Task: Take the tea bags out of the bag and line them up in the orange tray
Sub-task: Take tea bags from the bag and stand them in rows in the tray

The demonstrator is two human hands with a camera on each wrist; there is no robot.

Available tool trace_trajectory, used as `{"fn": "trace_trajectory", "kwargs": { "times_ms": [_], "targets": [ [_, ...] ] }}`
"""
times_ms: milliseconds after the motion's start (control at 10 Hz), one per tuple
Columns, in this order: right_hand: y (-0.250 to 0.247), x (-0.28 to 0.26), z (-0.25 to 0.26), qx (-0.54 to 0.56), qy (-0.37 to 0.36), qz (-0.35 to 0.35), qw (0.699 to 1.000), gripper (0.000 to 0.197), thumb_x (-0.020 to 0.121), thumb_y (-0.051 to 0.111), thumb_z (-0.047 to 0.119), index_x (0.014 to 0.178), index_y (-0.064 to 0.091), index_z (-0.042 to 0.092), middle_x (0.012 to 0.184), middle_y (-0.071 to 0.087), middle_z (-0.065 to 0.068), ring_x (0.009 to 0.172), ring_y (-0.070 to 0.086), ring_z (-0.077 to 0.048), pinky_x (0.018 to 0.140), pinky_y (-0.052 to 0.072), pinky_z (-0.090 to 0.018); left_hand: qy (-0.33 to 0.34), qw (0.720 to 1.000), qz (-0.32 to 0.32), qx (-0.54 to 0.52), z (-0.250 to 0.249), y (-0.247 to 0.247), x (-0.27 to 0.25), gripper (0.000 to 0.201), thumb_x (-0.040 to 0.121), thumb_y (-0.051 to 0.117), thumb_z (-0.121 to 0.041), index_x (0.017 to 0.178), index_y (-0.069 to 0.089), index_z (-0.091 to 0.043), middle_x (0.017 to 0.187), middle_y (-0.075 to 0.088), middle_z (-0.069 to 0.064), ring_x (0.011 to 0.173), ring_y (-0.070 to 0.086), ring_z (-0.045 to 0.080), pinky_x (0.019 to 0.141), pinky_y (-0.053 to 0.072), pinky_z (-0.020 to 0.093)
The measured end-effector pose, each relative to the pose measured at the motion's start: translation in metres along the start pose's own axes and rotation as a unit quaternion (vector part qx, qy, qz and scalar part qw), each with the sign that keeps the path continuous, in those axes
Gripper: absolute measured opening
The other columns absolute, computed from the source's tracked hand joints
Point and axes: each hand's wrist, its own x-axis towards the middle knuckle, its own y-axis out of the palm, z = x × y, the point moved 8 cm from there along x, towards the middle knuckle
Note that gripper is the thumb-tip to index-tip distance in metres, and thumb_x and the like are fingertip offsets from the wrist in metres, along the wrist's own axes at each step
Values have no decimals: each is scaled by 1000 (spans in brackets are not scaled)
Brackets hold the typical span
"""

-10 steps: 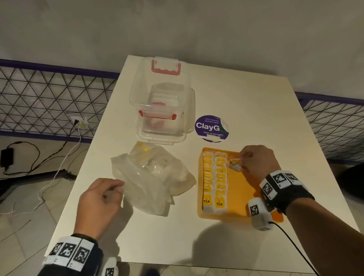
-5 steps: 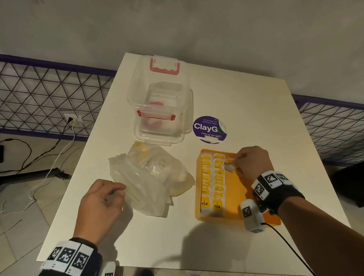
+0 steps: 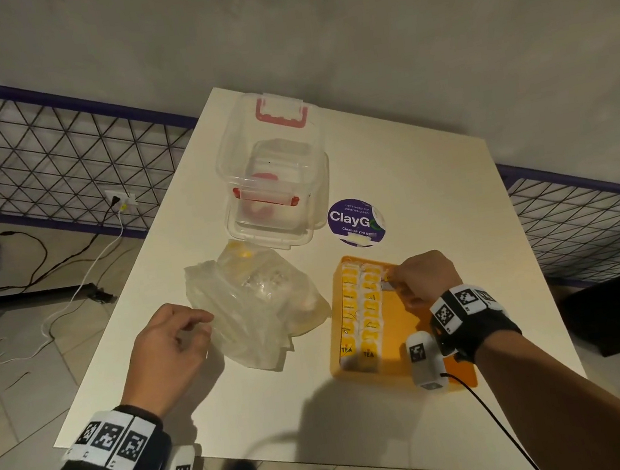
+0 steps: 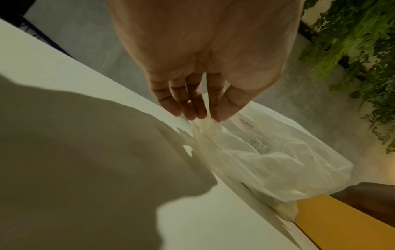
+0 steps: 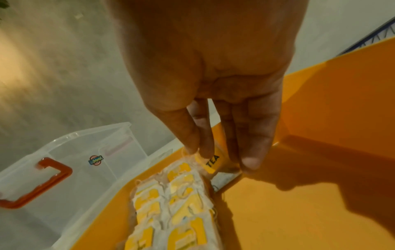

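Head view: both hands (image 3: 168,346) (image 3: 424,278) curled, palms down.

I'm counting one orange tray (image 3: 399,328) sitting on one white table (image 3: 413,188), and two rows of tea bags (image 3: 364,307) are lying in it (they're overlapping too much for an exact number, I'm guessing about seven per row). One single tea bag (image 5: 211,163) is hanging apart from the rows. One plastic bag (image 3: 256,314) is lying there, one round purple sticker (image 3: 354,220), and two clear boxes (image 3: 271,168) seem to be nesting together. Two hands are showing, left hand (image 3: 165,347) and right hand (image 3: 426,278), each wearing one wristband.
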Motion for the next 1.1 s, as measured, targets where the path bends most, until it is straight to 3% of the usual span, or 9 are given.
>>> {"fn": "trace_trajectory", "kwargs": {
  "times_ms": [100, 300, 400, 500, 700, 800, 900, 1000, 1100],
  "targets": [
    [3, 6, -13, 109, 64, 2, 992, 7, 78, 70, 18, 82, 70, 12, 71, 69, -9, 62, 65, -24, 64, 58, -38, 5, 1000, 4, 1, -4, 1, 0, 23, 87, 68, -7, 88, 74, -30, 96, 62, -9, 92, 59, 1, 75, 38, 4],
    [5, -6, -4, 57, 56, 53, 995, 6, 86, 62, 10, 80, 63, 7, 71, 58, -16, 65, 54, -27, 55, 43, -32, 89, 994, 12, 67, -29, 2, -2, 22, 85, 56, -33, 94, 75, -25, 94, 56, -16, 96, 49, 11, 83, 37, 18],
    [5, -7, -10, 55, 70, 55, 994, 14, 85, 62, 11, 82, 69, -1, 70, 59, -19, 64, 52, -28, 53, 37, -29, 117, 989, 39, 86, -35, 11, -3, 35, 84, 47, -39, 94, 74, -20, 100, 60, -17, 95, 53, 11, 83, 41, 24],
    [1, -10, -14, 62, 76, 70, 993, 26, 83, 61, 12, 97, 70, -8, 69, 66, -20, 62, 58, -28, 51, 42, -28, 116, 988, 59, 84, -37, 16, -3, 39, 84, 45, -38, 99, 74, -16, 105, 67, -12, 92, 62, 13, 82, 44, 21],
    [-9, -25, -10, 39, 82, 88, 992, 12, 85, 61, 11, 87, 69, 3, 74, 67, -20, 65, 64, -26, 54, 43, -29, 97, 987, 63, 107, -42, 21, -5, 32, 84, 67, -21, 115, 66, -27, 101, 68, -13, 81, 67, 9, 71, 54, 33],
    [-13, -30, 0, -24, 21, 75, 997, 17, 85, 59, 13, 77, 66, 0, 75, 71, -13, 73, 70, -29, 59, 49, -34, 83, 979, 85, 163, -46, 27, -5, 40, 83, 71, -25, 119, 56, -36, 99, 65, -22, 66, 65, 3, 61, 54, 32],
    [-7, -63, 51, -58, -142, 35, 988, 16, 85, 70, 33, 87, 74, 18, 86, 72, 4, 80, 69, -14, 70, 54, -26, 65, 974, 97, 196, -52, 32, -7, 33, 84, 68, -40, 110, 49, -34, 88, 65, -21, 58, 63, 8, 59, 52, 33],
    [41, -113, 103, -106, -247, 117, 956, 50, 74, 78, 52, 115, 63, 29, 107, 61, 10, 82, 58, -2, 69, 45, -14, 35, 974, 112, 191, -54, 39, -9, 36, 81, 67, -47, 102, 41, -35, 72, 63, -14, 56, 62, 15, 57, 48, 32],
    [89, -134, 124, -179, -286, 155, 929, 79, 70, 76, 60, 135, 46, 26, 125, 51, 5, 109, 55, -14, 91, 49, -33, 19, 969, 124, 211, -60, 44, -14, 41, 80, 68, -53, 100, 40, -31, 72, 56, -13, 58, 61, 21, 56, 48, 35]
  ]
}}
